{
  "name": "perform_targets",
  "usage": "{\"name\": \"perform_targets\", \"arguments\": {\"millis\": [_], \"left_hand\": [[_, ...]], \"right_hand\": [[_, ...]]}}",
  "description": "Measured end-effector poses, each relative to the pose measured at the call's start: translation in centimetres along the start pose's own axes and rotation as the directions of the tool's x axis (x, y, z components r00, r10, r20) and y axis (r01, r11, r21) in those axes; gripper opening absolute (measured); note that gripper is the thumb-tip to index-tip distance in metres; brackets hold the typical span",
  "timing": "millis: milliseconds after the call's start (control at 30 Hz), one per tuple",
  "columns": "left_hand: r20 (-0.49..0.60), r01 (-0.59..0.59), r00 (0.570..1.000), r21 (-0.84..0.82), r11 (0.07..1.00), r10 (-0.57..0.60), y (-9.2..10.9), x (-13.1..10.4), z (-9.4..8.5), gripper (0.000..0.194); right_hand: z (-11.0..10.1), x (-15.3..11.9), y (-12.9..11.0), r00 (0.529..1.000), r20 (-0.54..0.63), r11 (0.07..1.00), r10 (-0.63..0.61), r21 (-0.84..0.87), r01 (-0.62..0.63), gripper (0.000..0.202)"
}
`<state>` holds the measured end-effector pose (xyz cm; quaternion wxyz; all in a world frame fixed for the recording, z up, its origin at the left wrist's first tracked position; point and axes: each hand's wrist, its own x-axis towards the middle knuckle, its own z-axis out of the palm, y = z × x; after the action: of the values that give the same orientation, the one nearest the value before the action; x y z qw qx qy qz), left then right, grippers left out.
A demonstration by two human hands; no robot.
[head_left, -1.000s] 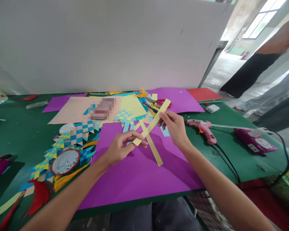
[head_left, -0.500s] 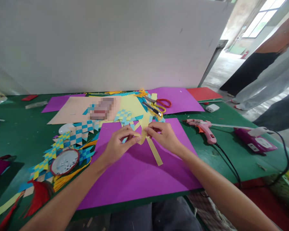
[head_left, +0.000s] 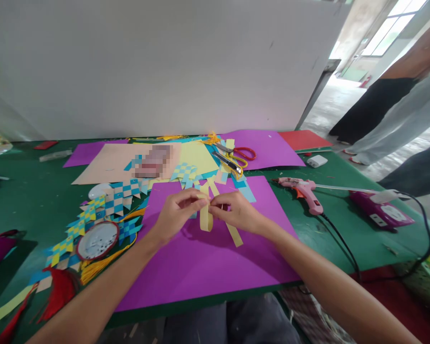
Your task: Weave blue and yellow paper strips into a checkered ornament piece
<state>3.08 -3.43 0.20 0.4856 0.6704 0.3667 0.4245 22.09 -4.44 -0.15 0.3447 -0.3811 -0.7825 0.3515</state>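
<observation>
My left hand point(head_left: 181, 210) pinches a pale yellow paper strip point(head_left: 205, 220), which hangs in a curled loop between the two hands. From the right, my right hand point(head_left: 236, 210) holds the same strip with closed fingertips, close to the left ones. Beneath them lies a large purple sheet point(head_left: 208, 267). Another yellow strip point(head_left: 234, 234) rests on the sheet, partly hidden under my right hand. Just beyond the hands is a woven piece of pale blue and yellow paper point(head_left: 183, 173).
Scissors with red handles point(head_left: 245, 153) and a cutter point(head_left: 228, 164) lie behind the hands. To the right are a pink glue gun point(head_left: 303, 191) and its cable. Woven paper fish point(head_left: 93, 210), a dish of small beads point(head_left: 98, 240) and red tassels point(head_left: 59, 289) are left. Two people stand beyond the table.
The yellow strip has been lowered and curled into a loop below my fingertips. My right hand has moved slightly left and down, uncovering light blue paper behind it.
</observation>
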Motion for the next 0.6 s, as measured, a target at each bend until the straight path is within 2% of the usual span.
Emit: {"name": "perform_targets", "arguments": {"millis": [100, 167, 267, 333, 600], "left_hand": [[-0.048, 0.028, 0.998, 0.004, 1.0, -0.028, -0.18, -0.06, -0.02, 0.015], [-0.065, 0.044, 0.997, -0.007, 0.999, -0.044, -0.21, -0.08, -0.02, 0.027], [-0.067, 0.078, 0.995, -0.014, 0.997, -0.079, -0.11, -0.11, 0.12, 0.052], [-0.067, 0.087, 0.994, -0.015, 0.996, -0.088, -0.06, -0.16, 0.29, 0.059], [0.002, -0.011, 1.0, 0.131, 0.991, 0.011, -0.25, -0.68, 0.75, 0.055]], "right_hand": [[-0.03, -0.02, -0.05, 0.999, 0.031, 1.0, 0.013, 0.014, -0.013, 0.025], [-0.33, 0.05, -0.24, 0.999, 0.01, 0.999, 0.05, 0.011, -0.05, 0.027], [-0.77, 0.23, -0.55, 0.989, -0.104, 0.991, 0.105, 0.088, -0.097, 0.026], [-0.81, 0.32, -0.62, 0.98, -0.166, 0.983, 0.11, 0.163, -0.083, 0.021], [-0.01, 0.38, -0.26, 0.976, -0.204, 0.968, 0.083, 0.25, -0.03, 0.013]]}}
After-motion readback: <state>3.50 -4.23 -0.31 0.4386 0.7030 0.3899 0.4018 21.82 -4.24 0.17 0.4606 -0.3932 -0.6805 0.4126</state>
